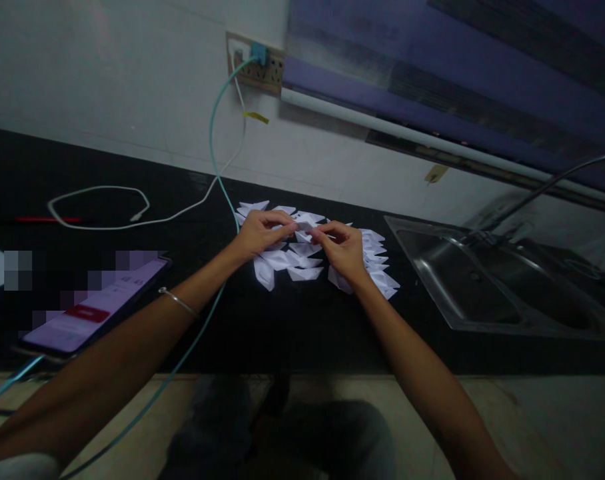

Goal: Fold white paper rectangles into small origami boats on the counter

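Closest to camera, on the near left side of the paper pile (305, 274): left forearm (117, 353), bracelet (180, 302) partway along. Over the middle of the pile: left hand (265, 230) and right hand (338, 247), each drawn down to a thumb-and-finger pinch, with one small folded piece (305, 225) between, held from both ends. Creases partly covered by fingertips; too small to judge.

Risks, as judged: could tear or crumple the folded piece by pulling the pinches apart or pressing too hard. Could lose a fold on a loosened grip. Could flatten or scatter the pile by dropping the wrists. Could drag the teal cable (211, 127), strung past the pile's left edge and out of sight behind the left wrist; likely cause, a sideways sweep of the left arm. Could bump the phone (112, 293), left of the pile and just beside the left forearm. Could flick paper toward the sink (462, 325), near the pile's right edge, by a sudden release.

Surroundings: white cable (172, 220), looped left of pile; wall socket (270, 77), beyond pile, with both cables plugged in; faucet (532, 193), right of pile. In the way: both hands, hiding part of the pile's centre, plus teal cable by left wrist; contact there, cannot tell.
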`<state>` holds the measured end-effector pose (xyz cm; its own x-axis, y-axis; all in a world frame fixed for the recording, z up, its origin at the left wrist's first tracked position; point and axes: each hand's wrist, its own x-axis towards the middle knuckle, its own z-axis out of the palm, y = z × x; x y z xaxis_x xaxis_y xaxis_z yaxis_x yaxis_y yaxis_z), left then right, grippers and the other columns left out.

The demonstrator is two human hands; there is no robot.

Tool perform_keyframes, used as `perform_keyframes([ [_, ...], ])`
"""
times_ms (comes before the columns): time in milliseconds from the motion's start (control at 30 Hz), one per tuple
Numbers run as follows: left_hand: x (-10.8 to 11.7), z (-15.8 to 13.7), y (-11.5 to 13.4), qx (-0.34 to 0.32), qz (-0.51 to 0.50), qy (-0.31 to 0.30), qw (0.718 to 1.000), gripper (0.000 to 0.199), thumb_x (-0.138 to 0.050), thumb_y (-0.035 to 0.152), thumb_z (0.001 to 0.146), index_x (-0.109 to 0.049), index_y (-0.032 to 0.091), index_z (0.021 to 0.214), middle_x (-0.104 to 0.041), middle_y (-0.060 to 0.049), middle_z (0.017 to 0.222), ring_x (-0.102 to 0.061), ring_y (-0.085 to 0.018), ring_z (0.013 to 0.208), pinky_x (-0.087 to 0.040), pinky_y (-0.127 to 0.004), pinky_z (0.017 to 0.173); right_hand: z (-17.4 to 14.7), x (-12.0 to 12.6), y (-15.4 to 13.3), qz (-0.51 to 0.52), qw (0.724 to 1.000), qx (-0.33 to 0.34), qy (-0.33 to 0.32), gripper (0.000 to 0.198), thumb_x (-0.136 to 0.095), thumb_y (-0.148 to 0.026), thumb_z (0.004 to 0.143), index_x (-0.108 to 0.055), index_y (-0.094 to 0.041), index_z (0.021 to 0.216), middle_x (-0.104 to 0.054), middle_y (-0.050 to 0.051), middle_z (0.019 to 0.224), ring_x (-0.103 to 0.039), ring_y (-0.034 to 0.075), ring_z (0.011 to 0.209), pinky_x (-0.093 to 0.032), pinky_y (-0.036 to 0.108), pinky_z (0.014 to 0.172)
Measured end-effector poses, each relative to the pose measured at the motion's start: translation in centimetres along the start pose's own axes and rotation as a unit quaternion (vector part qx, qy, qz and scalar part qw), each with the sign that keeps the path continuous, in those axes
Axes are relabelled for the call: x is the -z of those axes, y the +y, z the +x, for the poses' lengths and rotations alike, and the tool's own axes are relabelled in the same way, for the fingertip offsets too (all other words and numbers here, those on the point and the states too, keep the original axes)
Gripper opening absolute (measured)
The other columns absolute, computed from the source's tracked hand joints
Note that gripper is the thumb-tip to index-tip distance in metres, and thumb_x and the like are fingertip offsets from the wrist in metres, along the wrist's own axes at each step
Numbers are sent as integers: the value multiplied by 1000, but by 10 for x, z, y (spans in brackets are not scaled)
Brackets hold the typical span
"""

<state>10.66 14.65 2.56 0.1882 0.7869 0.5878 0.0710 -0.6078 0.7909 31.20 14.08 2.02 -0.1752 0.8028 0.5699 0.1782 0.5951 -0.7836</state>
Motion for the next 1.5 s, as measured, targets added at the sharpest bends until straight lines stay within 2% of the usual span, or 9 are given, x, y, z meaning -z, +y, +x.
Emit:
perform_keyframes([
  [100,-2,-1,1,-1,1,-8,1000,18,-73,32,76,-71,15,71,-71,-6,75,-64,-13,70,-52,-25,64,0,-2,-4,6,1000,-26,9,23,-73,-42,80,-69,-20,75,-69,2,68,-65,15,63,-55,30,61],
  [233,-8,-4,-3,30,-5,-13,999,19,-69,33,81,-68,15,76,-65,-3,67,-57,-9,56,-46,-20,51,1,-3,-6,27,998,-50,13,22,-73,-40,79,-63,-21,85,-69,0,70,-64,13,59,-54,28,59],
  [333,-10,-5,-7,29,-23,1,999,19,-71,29,78,-65,15,89,-65,-2,73,-59,-8,60,-47,-19,53,3,-3,-4,47,996,-80,18,37,-77,-39,74,-55,-24,100,-68,-3,68,-64,13,58,-54,29,59],
  [467,-10,-5,-6,33,-52,-3,998,39,-73,24,75,-57,17,110,-62,2,74,-59,-9,62,-48,-19,54,3,0,0,61,994,-88,-4,39,-77,-37,73,-53,-25,101,-67,-4,68,-65,14,62,-55,29,65],
  [767,-15,-7,-10,10,-56,-18,998,34,-73,23,74,-46,21,94,-59,3,75,-62,-11,72,-53,-23,66,1,-6,0,81,982,-148,-85,34,-78,-50,70,-70,-20,84,-70,3,78,-64,14,66,-54,28,62],
  [933,-17,-8,-7,17,-62,-36,997,30,-71,25,77,-48,20,95,-61,2,77,-65,-11,73,-53,-22,66,1,-3,3,72,989,-118,-47,31,-81,-47,69,-70,-18,70,-67,3,66,-61,14,59,-50,28,57],
  [1167,-15,-10,-7,-2,8,-79,997,30,-69,31,82,-58,18,107,-68,-5,100,-67,-15,89,-54,-25,71,0,-8,-13,209,950,-231,-13,42,-85,-49,62,-60,-21,81,-64,-3,64,-56,11,52,-50,26,55],
  [1300,-13,-12,-5,-16,74,-165,983,23,-53,34,94,-66,15,96,-71,-6,89,-66,-14,80,-53,-26,73,-3,-12,-13,213,954,-201,-61,44,-80,-48,69,-48,-25,88,-64,-5,65,-58,11,54,-49,26,57],
  [1500,-11,-13,0,-35,115,-169,978,32,-48,36,96,-67,15,85,-68,-3,72,-61,-12,66,-49,-23,65,-5,-7,-11,112,975,-114,-158,32,-67,-50,83,-50,-23,89,-62,0,77,-61,14,71,-48,27,65],
])
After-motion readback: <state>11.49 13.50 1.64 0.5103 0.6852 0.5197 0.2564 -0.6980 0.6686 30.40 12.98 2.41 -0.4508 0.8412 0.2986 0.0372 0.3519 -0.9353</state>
